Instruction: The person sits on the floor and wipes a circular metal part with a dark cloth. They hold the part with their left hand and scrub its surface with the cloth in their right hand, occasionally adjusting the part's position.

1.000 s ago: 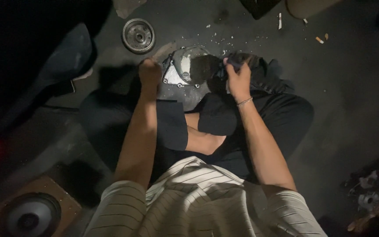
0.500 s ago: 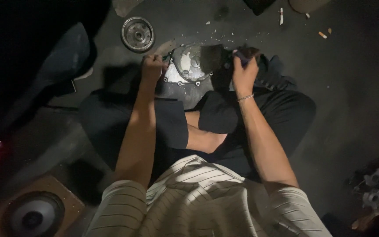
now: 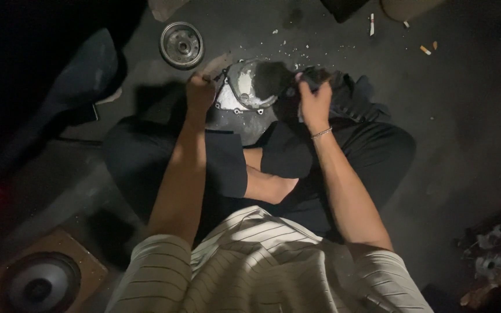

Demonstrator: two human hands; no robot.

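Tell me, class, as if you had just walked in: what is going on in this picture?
A person sits cross-legged on a dim concrete floor with a silver metal engine cover resting in front of the knees. The left hand grips its left edge, apparently with a small tool. The right hand presses a dark rag against its right side. A round metal part lies on the floor just beyond, and small white flakes are scattered nearby.

I have one view only, from the head camera, which looks steeply down over my chest and crossed legs at the floor (image 3: 465, 133). It sits close, an arm's reach above the metal cover (image 3: 242, 95), with my left hand (image 3: 199, 93) and right hand (image 3: 314, 101) near the top.
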